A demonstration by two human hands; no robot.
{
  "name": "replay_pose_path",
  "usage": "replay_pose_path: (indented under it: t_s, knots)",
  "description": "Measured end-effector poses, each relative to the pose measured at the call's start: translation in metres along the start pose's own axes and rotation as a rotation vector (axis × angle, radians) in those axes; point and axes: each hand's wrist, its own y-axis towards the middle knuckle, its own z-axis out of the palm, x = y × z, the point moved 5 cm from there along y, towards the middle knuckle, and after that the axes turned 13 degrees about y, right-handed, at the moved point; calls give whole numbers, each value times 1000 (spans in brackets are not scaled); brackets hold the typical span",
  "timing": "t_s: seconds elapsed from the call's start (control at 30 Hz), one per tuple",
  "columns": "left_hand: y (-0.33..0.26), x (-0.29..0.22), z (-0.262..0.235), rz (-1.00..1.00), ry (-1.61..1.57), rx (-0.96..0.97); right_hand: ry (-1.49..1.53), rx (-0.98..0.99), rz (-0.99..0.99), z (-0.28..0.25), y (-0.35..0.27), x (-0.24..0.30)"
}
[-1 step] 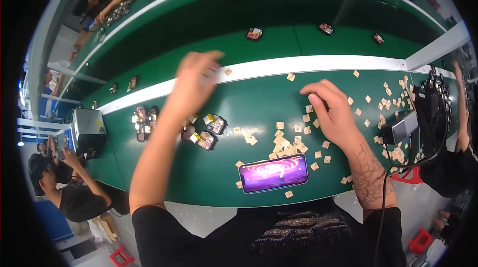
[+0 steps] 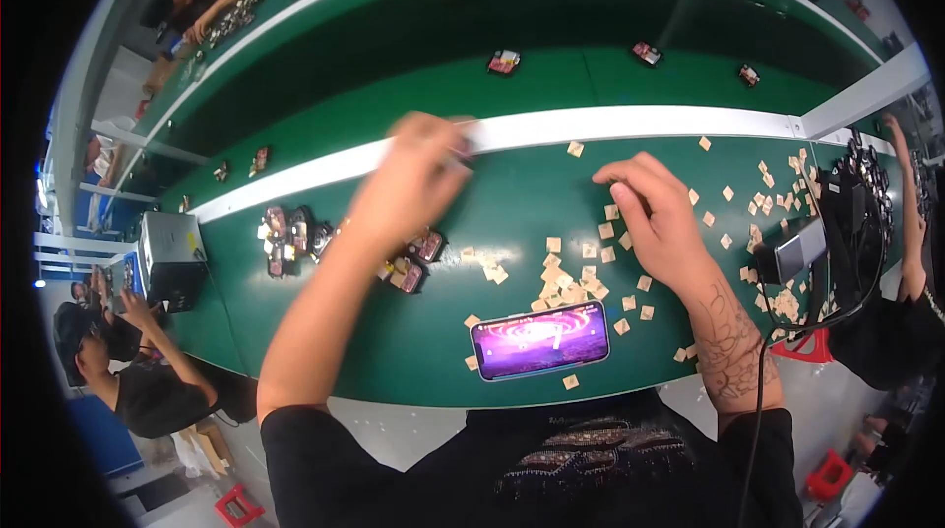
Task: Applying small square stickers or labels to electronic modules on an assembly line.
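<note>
My left hand (image 2: 418,169) is raised near the white rail (image 2: 532,123), blurred by motion. A small dark electronic module with a reddish face (image 2: 461,146) shows at its fingertips, and the fingers are closed on it. Below that forearm lie several similar black modules (image 2: 425,246) with reddish faces and pale labels. My right hand (image 2: 650,213) rests over the green tabletop, fingers loosely bent, thumb and index finger apart. I see nothing held in it. Several small beige square pieces (image 2: 556,282) lie scattered beside and below it.
A phone with a lit purple screen (image 2: 541,341) lies near the front edge. Beyond the rail, several modules (image 2: 504,62) sit on a green strip. A grey device on a stand (image 2: 792,252) and cables stand at right, a grey box (image 2: 172,248) at left. Other people work nearby.
My left hand has moved right along the rail, carrying the module, and a beige square by the rail is now covered by it. My right hand has kept its place.
</note>
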Motion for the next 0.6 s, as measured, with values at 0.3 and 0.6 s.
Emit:
replay_pose_path:
  t_s: [0.3,0.6]
  knots:
    - [-40,-88,33,87,63,169,45,190,90,18,-10,17]
    - [-42,-70,40,135,-179,159,87,449,143,59,-5,15]
